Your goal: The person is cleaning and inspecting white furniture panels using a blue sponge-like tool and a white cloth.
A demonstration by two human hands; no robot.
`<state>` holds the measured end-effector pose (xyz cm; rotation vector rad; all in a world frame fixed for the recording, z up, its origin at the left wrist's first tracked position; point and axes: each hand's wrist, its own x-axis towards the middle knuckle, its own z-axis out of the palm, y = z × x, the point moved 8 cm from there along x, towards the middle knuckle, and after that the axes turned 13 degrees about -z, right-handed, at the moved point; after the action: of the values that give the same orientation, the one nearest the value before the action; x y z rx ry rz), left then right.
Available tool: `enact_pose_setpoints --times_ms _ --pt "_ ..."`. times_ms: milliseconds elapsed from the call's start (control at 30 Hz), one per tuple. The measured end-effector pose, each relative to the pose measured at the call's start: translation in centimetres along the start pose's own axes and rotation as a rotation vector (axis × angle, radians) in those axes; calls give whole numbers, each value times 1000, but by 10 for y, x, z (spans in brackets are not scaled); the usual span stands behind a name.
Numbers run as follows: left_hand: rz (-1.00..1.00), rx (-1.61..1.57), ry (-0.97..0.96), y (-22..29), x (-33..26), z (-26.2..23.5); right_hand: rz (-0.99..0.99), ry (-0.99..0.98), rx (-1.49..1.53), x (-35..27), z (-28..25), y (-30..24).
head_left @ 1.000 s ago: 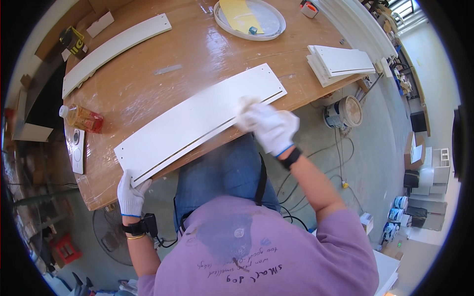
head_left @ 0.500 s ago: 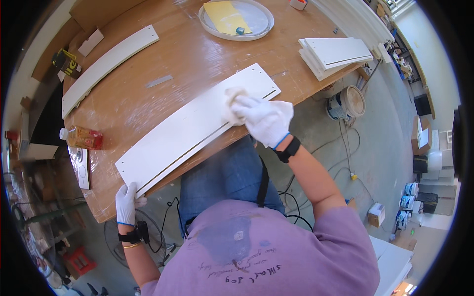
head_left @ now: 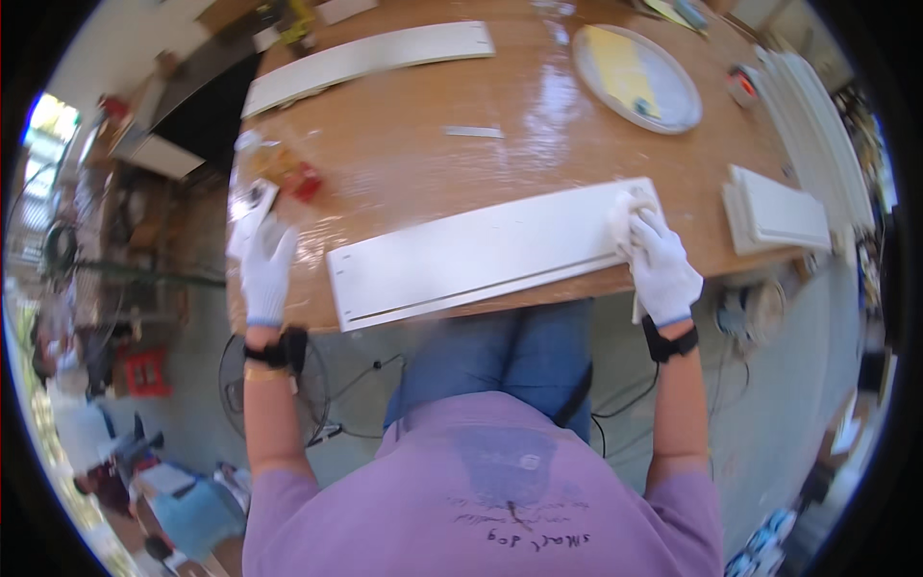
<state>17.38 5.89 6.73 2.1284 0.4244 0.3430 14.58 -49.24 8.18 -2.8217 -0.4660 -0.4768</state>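
The right hand pressed a cloth on the board's right end; the left hand, fingers open, had risen onto the tabletop's left edge.

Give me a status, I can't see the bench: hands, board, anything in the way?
Left hand flat on table, off the board. Right hand pressing a cloth on board's right end. Nothing on the board.

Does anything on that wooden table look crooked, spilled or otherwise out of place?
The long white flat panel lies slanted, its near long edge jutting past the front edge of the brown wooden table. The gloved right hand presses a pale cloth on its right end; the gloved left hand rests on the table near its left end. I see no spill.
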Motion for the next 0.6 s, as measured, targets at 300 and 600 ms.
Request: enact_pose_setpoints --times_ms 300,600 --pt "-18 -349 31 26 98 30 457 1 1579 35 59 -75" --pt "545 339 -272 168 -16 128 626 -23 2028 42 85 -99"
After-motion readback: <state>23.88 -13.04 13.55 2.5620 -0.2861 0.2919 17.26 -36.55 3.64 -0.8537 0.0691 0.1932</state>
